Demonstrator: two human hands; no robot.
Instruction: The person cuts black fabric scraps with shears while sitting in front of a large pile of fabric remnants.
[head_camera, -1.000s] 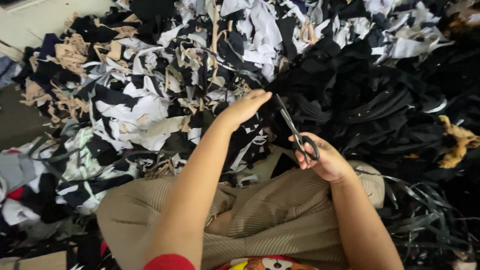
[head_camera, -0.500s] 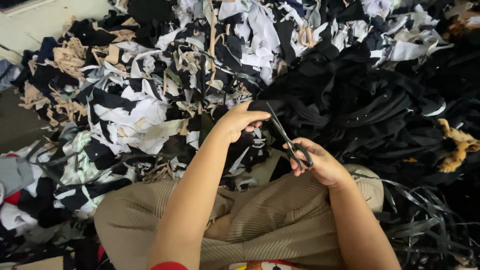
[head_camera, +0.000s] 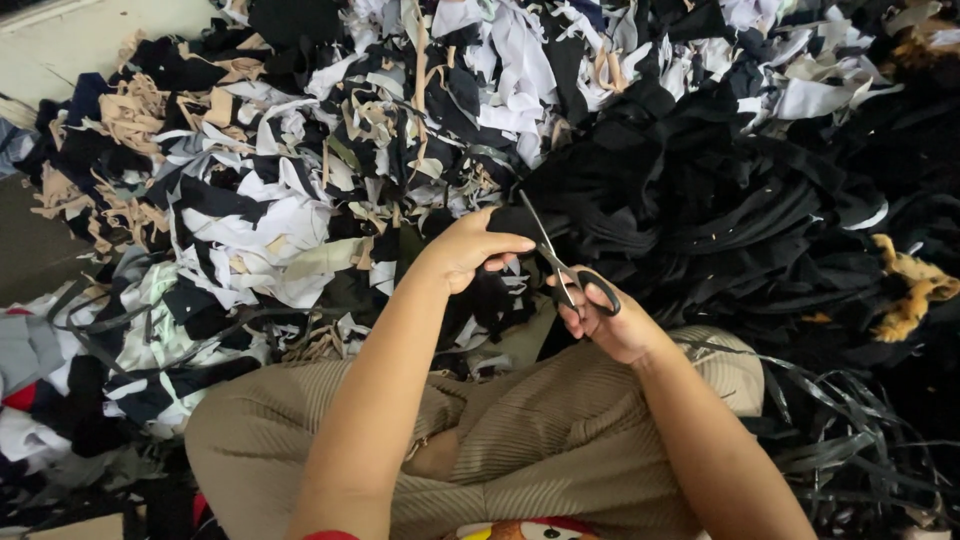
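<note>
Head view: we hold a black fabric piece (head_camera: 497, 290) pinched in our left hand (head_camera: 468, 247), hanging just below it. Black scissors (head_camera: 562, 262) sit in our right hand (head_camera: 612, 322), fingers through the loops, blades nearly together, long axis running up-left toward the left hand's fingertips. Beyond both hands, a heap of black, white and tan scraps (head_camera: 300, 200); beneath, our tan trousers (head_camera: 540, 440).

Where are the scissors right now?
In the head view, the scissors sit just right of centre, in the right hand, blades pointing toward the black cloth pinched by the left hand.
</note>
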